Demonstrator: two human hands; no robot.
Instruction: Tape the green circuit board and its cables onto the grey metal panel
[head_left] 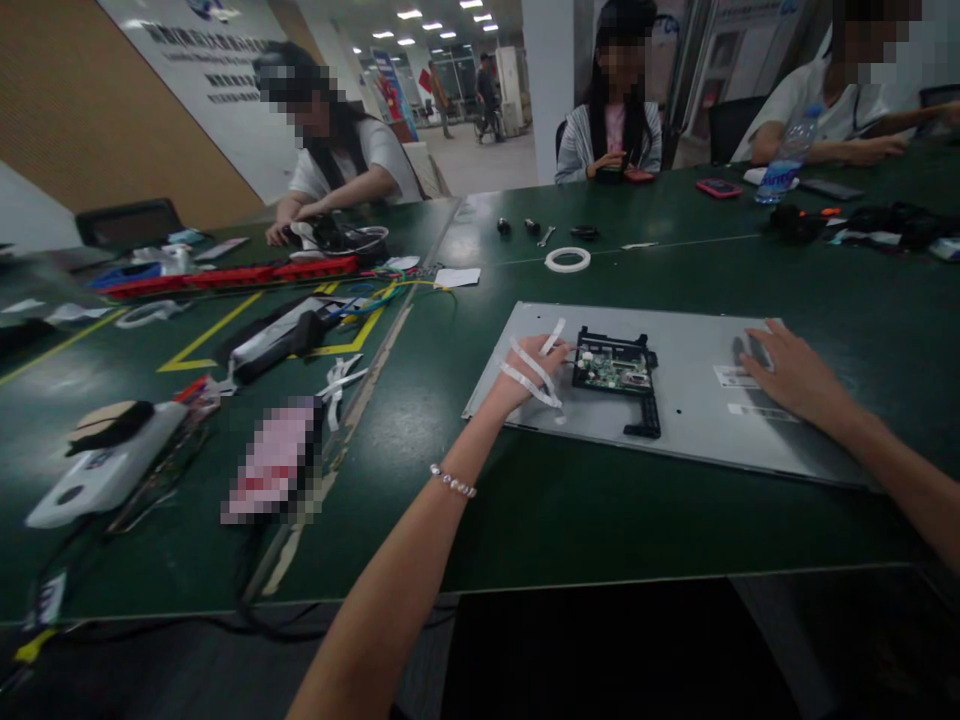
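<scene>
A flat grey panel (697, 400) lies on the green table in front of me. On it sits a green circuit board (615, 370) in a black plastic frame (643, 418). My left hand (534, 372) is at the board's left edge, its fingers drawn together; what they hold, if anything, is hidden. White tape strips (534, 388) cross the back of this hand. My right hand (795, 372) rests on the right part of the panel with fingers stretched out, beside white labels (739, 377).
Beyond the panel lie a roll of white tape (568, 260), a small wrench (546, 237) and small black parts (585, 232). To the left are tape scraps (341, 385), a white device (112, 465) and a red strip (240, 277). Several people sit across the table; a bottle (787, 160) stands far right.
</scene>
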